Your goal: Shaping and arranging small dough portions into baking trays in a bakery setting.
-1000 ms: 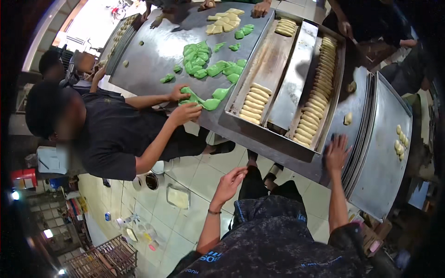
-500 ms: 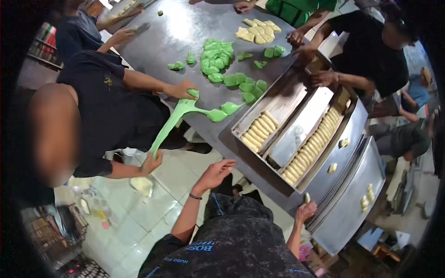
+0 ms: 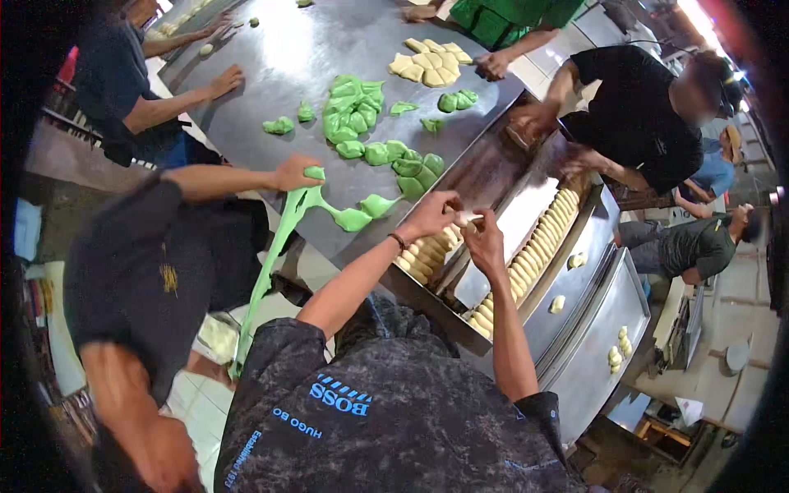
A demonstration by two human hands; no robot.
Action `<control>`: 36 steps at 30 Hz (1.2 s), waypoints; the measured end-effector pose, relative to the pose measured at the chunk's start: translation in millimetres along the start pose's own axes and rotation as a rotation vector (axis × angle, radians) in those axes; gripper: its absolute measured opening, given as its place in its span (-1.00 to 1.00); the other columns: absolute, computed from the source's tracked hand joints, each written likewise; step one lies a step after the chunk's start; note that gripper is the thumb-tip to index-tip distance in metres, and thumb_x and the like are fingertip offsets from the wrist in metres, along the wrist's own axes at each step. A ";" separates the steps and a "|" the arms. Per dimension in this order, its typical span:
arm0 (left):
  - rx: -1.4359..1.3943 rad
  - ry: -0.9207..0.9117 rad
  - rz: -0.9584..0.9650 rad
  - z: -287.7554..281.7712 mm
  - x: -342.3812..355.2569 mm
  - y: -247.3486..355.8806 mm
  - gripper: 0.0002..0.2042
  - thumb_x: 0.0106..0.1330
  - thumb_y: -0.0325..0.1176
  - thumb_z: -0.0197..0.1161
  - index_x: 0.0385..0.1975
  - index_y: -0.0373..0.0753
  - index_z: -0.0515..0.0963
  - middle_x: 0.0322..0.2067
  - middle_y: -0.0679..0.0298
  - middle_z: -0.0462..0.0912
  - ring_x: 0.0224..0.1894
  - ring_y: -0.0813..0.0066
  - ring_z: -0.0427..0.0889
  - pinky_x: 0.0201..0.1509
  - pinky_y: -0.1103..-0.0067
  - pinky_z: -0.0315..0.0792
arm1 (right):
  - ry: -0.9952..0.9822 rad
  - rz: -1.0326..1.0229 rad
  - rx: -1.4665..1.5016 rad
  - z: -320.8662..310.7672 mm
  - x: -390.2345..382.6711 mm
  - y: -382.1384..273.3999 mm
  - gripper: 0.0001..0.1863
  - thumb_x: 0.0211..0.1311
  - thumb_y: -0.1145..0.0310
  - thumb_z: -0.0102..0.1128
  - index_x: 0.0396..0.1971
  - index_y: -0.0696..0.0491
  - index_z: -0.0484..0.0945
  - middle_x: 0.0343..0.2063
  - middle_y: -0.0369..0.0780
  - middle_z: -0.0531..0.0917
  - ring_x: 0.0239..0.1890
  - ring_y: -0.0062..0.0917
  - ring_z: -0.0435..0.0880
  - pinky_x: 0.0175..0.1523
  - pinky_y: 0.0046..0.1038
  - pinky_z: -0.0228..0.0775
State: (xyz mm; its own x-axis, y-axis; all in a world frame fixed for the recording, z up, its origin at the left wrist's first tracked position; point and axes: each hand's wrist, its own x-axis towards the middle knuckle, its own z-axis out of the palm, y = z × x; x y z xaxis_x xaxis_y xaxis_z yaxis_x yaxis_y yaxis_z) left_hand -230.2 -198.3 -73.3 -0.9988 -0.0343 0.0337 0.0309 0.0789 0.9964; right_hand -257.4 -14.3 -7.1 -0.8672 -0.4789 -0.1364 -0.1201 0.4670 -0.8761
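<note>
Metal table [image 3: 238,115] bore tray [image 3: 481,168], rolls [image 3: 539,249] inside (two rows), left hand [image 3: 433,215], right hand [image 3: 486,244] both pinched closed on dough piece [image 3: 467,219]

A mound of green dough [image 3: 352,107] lies on the grey metal tabletop [image 3: 353,49], with smaller green lumps [image 3: 279,126] near it. At the left, a person in a dark shirt [image 3: 156,263] holds a long green strip [image 3: 281,234]. At far right, someone wears blue [image 3: 713,174].

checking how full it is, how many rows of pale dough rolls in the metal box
2: a short row left of the metal strip, a long row right of it. The left hand, right hand and a co-worker's hand may hide more rolls.
</note>
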 end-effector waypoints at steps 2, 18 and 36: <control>0.231 0.054 -0.008 -12.5 18.6 -7.2 -0.71 0.12 -0.47 0.32 -0.12 -0.30 0.65 -0.31 0.12 0.73 -0.31 0.25 0.67 -0.19 0.41 0.57 | 0.051 0.030 -0.259 0.1 15.7 8.9 -0.76 0.25 0.49 0.28 -0.08 0.15 0.59 -0.29 -0.13 0.62 -0.32 -0.34 0.55 -0.19 -0.31 0.47; 0.659 -0.145 0.202 -6.1 49.2 -38.7 -0.80 0.18 -0.50 0.19 -0.24 -0.36 0.67 -0.29 -0.03 0.71 -0.31 -0.02 0.66 -0.15 0.27 0.57 | -0.255 -0.002 -0.407 4.4 62.4 61.4 -0.80 0.26 0.40 0.25 -0.23 0.18 0.74 -0.20 -0.01 0.74 -0.38 -0.14 0.65 -0.20 -0.19 0.52; 0.675 0.023 0.311 18.2 30.4 11.4 -0.74 0.29 -0.50 0.05 -0.14 -0.40 0.65 -0.18 -0.11 0.69 -0.19 -0.15 0.65 -0.03 0.23 0.57 | 0.600 0.460 -0.576 -178.4 -197.0 252.0 -0.64 0.26 0.47 0.16 0.06 0.12 0.61 0.01 -0.09 0.67 -0.04 -0.18 0.66 0.09 -0.21 0.51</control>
State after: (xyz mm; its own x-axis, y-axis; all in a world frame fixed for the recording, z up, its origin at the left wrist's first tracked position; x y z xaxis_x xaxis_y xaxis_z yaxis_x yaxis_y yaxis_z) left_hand -260.9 -180.3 -62.4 -0.9466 0.0694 0.3149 0.2752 0.6830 0.6766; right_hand -203.0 330.3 -118.5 -0.9731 0.2302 -0.0110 0.2143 0.8860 -0.4112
